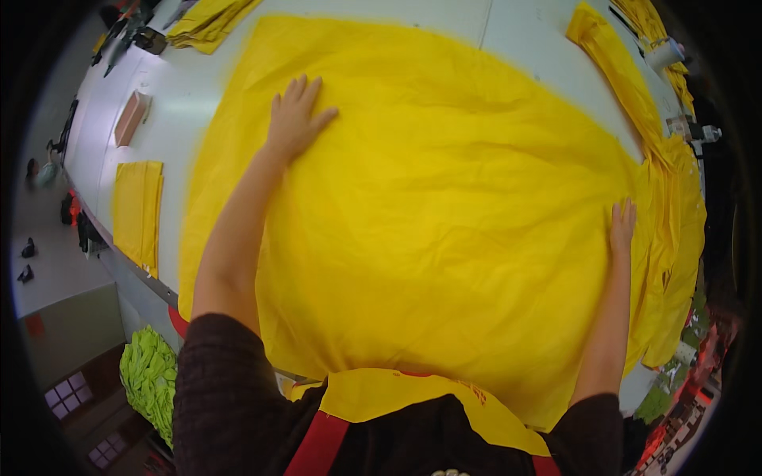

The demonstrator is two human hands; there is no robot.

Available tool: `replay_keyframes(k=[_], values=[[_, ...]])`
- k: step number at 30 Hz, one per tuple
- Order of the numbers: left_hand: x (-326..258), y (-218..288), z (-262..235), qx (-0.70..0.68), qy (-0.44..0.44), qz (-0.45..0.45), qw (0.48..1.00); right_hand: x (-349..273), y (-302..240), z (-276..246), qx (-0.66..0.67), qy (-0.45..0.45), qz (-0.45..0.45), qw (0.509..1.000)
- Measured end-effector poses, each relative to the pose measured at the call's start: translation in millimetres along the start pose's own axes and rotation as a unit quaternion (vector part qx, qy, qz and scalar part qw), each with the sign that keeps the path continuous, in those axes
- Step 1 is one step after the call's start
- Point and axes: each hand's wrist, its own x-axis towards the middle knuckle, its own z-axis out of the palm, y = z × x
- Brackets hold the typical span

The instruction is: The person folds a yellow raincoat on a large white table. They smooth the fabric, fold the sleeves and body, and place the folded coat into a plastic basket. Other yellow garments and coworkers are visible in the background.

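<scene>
A large sheet of yellow fabric [429, 214] lies spread over the table, with soft wrinkles across its middle and right side. My left hand [294, 119] rests on its upper left part, fingers spread and palm down. At the sheet's right side, my right hand [623, 226] lies with its fingers stretched out, close to a bunched pile of yellow fabric [667, 238]. Neither hand grips anything. The near edge of the sheet reaches my body, next to the yellow apron with red straps [397, 397] that I wear.
On the white table [182, 87], a folded yellow piece [136, 210] and a small brownish box [132, 117] sit at the left. More folded yellow fabric [208, 24] lies far left. A white thread cone [663, 54] and a metal device [694, 131] stand right. Lime-green cloth [148, 381] hangs lower left.
</scene>
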Motion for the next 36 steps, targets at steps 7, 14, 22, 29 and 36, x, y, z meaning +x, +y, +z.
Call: replay_keyframes(k=[7, 14, 22, 29, 36], values=[[-133, 11, -43, 0.018, -0.012, -0.062, 0.998, -177, -50, -1, -0.109, -0.027, -0.073, 0.991], [-181, -19, -83, -0.027, 0.044, -0.157, 0.986, -224, -63, -36, 0.043, -0.041, -0.247, 0.967], [-392, -137, -144, 0.068, -0.05, -0.606, 0.791, -447, -69, -78, -0.012, -0.187, -0.45, 0.873], [-440, -166, -148, -0.317, -0.024, -0.636, 0.703, -470, -59, -58, 0.019, -0.06, -0.404, 0.913], [-353, -176, -197, -0.273, 0.007, -0.449, 0.851, -443, -52, -60, 0.154, -0.094, -0.356, 0.917]])
